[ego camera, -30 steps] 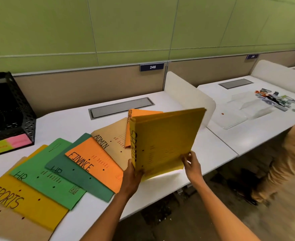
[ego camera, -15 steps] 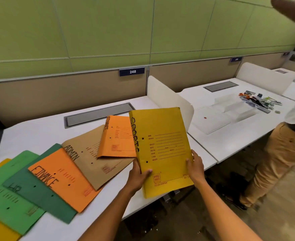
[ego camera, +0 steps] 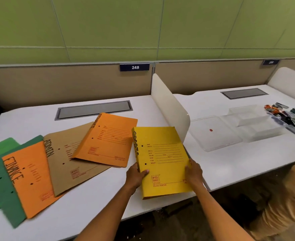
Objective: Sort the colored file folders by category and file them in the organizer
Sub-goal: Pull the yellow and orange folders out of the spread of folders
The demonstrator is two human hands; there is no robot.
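Sorting step in hand: both hands are holding the yellow SPORTS folder over the near edge of the white desk, just beside the curved white divider. The left hand is gripping the folder's spine edge, thumb lying on the cover and the other fingers hidden underneath; the right hand is clasping the opposite edge, fingers curled over the cover, close together. The folder is sitting nearly flat, its near corner overhanging the desk. Farther from the divider, an orange folder is lying on the brown ADMIN folder, then the orange FINANCE folder and green folders are fanning out beyond it. The organizer is not identifiable in this view. Judgement: filing has not begun; the next move probably calls for setting this folder with its category mates, keeping the label readable and the grip firm at the overhang.
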